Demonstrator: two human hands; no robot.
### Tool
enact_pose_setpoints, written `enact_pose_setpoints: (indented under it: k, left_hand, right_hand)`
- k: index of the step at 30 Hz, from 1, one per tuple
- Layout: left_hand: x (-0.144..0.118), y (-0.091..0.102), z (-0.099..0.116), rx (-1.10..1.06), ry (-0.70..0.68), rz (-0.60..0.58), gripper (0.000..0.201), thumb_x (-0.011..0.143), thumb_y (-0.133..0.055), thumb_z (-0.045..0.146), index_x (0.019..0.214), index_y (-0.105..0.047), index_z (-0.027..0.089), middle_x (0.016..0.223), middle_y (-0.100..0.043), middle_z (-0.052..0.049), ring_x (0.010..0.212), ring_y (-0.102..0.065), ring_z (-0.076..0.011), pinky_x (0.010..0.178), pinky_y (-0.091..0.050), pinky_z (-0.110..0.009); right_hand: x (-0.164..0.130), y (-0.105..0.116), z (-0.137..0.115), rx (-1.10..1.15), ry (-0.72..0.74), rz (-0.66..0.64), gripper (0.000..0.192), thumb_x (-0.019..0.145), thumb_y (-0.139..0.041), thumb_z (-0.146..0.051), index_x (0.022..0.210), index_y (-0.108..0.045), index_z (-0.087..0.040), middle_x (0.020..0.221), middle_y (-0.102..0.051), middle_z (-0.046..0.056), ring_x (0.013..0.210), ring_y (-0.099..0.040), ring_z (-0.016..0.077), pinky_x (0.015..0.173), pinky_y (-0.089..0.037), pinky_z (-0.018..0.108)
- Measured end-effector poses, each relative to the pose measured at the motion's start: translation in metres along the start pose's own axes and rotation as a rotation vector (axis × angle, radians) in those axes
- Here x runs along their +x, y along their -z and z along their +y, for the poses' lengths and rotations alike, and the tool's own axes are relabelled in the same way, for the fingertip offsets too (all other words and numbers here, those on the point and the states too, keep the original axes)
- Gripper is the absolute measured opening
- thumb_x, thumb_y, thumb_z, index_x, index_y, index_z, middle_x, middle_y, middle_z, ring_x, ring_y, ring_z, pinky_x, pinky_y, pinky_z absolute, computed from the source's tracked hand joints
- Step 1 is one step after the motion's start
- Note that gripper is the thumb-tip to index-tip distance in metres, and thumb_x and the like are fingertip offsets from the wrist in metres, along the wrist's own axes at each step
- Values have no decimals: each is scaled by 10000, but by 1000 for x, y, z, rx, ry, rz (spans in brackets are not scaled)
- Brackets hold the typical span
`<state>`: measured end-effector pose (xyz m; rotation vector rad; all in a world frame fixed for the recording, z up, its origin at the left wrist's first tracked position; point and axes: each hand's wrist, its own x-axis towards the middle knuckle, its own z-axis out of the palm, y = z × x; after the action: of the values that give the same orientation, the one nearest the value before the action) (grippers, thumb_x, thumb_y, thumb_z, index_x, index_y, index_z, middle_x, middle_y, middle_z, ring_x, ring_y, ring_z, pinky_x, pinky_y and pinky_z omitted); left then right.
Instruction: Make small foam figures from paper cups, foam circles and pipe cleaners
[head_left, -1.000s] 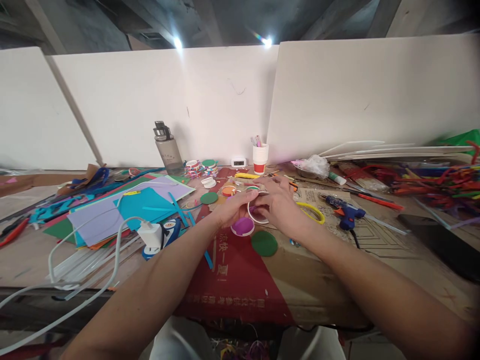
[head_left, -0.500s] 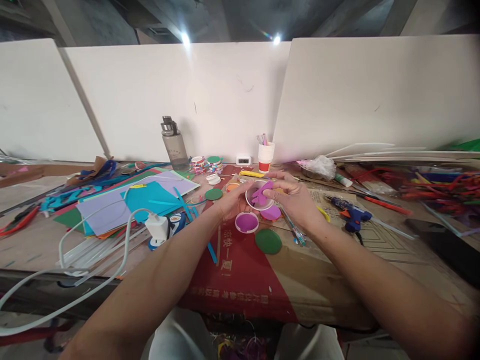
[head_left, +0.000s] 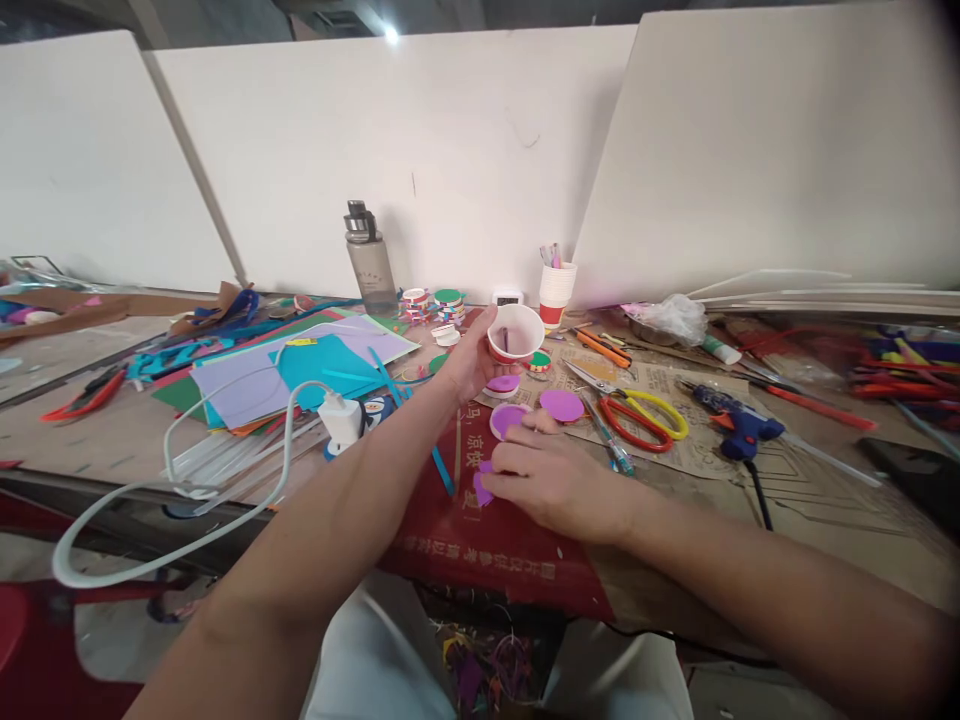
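My left hand (head_left: 471, 365) is closed around a white paper cup (head_left: 517, 345), tilted so that its open mouth faces me. Lower down, over the red printed cardboard (head_left: 517, 570), my right hand (head_left: 570, 485) pinches a purple cut piece (head_left: 483, 486) at its fingertips. Just beyond those fingers lies a white-rimmed ring with a purple inside (head_left: 507, 420). A flat purple disc (head_left: 562, 404) rests to the right of that ring. Behind it, below the cup, sits another purple-topped piece (head_left: 502, 383).
Open scissors (head_left: 645, 415) with red and yellow handles and a blue glue gun (head_left: 739, 425) lie on the right. Coloured sheets (head_left: 247, 385), a charger (head_left: 339, 418) and its white cable occupy the left. A bottle (head_left: 371, 265) and stacked cups (head_left: 556, 290) stand behind.
My right hand has left the cup, bringing the purple piece down towards me. My left hand has raised the cup slightly. The camera view has shifted, and the scissors now show fully.
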<state>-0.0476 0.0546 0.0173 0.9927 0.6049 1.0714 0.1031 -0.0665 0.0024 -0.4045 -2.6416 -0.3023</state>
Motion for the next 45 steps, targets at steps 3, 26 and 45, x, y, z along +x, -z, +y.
enact_pose_setpoints:
  k: [3,26,45]
  left_hand:
    - [-2,-2,-1,-1,-5,-14,557,870,-527,588,1216,-603,158,1031,-702,-124,814,-708,-219,604,-557,-259]
    - [0,-10,-5,-175,25,-105,592,894,-464,613,1256,-562,155,1038,-705,-114,905,-693,-226,771,-561,-322]
    - [-8,-26,-19,-20,84,-309,542,906,-458,588,1199,-604,156,1210,-664,-153,1125,-619,-300,944,-501,-447]
  right_hand:
    - [-1,-8,0,59,-17,-148,182,879,-550,-94,885,-700,-197,810,-638,41,781,-527,168,730,-385,329]
    - [-7,22,31,272,-618,520,127,867,-635,-270,976,-700,-274,930,-675,49,841,-623,209,741,-522,388]
    - [-14,8,55,20,-667,468,665,793,-683,-512,1351,-431,-252,1331,-564,135,1220,-511,356,975,-404,584]
